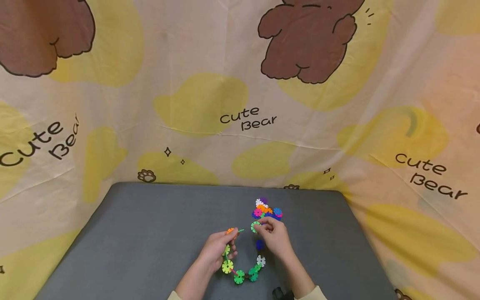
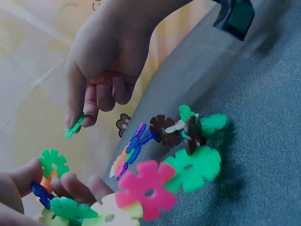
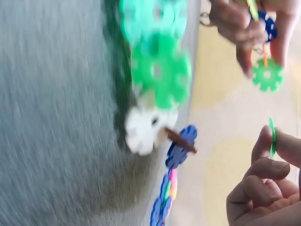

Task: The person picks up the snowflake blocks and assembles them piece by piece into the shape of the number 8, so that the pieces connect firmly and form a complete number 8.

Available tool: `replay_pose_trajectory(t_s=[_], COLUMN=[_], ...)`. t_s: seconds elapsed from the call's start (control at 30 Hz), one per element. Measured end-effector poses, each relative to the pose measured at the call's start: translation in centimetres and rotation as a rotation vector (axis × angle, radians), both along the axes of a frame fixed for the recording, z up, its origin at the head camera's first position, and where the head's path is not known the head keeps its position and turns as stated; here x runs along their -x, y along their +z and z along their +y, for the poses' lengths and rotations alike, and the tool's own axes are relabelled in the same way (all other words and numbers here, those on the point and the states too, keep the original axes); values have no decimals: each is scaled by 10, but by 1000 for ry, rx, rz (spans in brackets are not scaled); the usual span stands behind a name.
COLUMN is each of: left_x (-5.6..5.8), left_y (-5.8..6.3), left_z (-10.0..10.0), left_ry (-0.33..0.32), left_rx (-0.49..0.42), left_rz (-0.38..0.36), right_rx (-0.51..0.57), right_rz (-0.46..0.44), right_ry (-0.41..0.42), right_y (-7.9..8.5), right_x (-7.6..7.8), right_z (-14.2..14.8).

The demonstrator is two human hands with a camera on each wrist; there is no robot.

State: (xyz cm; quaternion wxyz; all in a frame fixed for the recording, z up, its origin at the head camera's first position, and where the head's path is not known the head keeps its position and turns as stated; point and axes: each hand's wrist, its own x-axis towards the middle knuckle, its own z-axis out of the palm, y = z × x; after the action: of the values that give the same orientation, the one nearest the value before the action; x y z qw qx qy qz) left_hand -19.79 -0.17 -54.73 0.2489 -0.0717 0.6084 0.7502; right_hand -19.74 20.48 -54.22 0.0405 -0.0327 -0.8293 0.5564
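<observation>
My left hand (image 1: 219,249) grips one end of a chain of flower-shaped plastic discs, with a green disc (image 2: 54,162) at its tip beside orange and blue ones. From there the chain curves down through a yellow disc (image 1: 227,266), a pink disc (image 2: 146,190) and a bright green disc (image 1: 239,277). It rises on the right past a white disc (image 1: 261,261) to a dark blue disc (image 1: 260,244). Thumb and forefinger of my right hand (image 1: 276,238) pinch a separate green disc (image 3: 273,136), apart from the chain's held end.
Behind my right hand, a heap of linked or loose discs (image 1: 264,210) in orange, pink, blue, white and purple lies on the grey table (image 1: 161,233). A bear-printed cloth (image 1: 195,104) hangs around the table. A black device (image 1: 282,294) shows by the right wrist.
</observation>
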Motion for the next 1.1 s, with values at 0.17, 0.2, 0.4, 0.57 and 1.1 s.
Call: replay_pose_trajectory(t_s=[0.17, 0.2, 0.4, 0.57, 1.1], left_x=[1, 1, 3, 3, 6], left_y=[1, 1, 2, 2, 0], left_z=[0, 0, 0, 0, -4], left_ry=[-15, -23, -53, -61, -93], left_rx=[-5, -3, 9, 43, 97], left_rz=[10, 12, 29, 53, 122], right_rx=[33, 35, 60, 6, 43], right_rz=[8, 12, 36, 68, 43], right_ry=[35, 40, 53, 43, 116], right_y=[2, 3, 5, 4, 3], right_x=[-7, -8, -8, -6, -2], right_z=[-12, -14, -18, -17, -12])
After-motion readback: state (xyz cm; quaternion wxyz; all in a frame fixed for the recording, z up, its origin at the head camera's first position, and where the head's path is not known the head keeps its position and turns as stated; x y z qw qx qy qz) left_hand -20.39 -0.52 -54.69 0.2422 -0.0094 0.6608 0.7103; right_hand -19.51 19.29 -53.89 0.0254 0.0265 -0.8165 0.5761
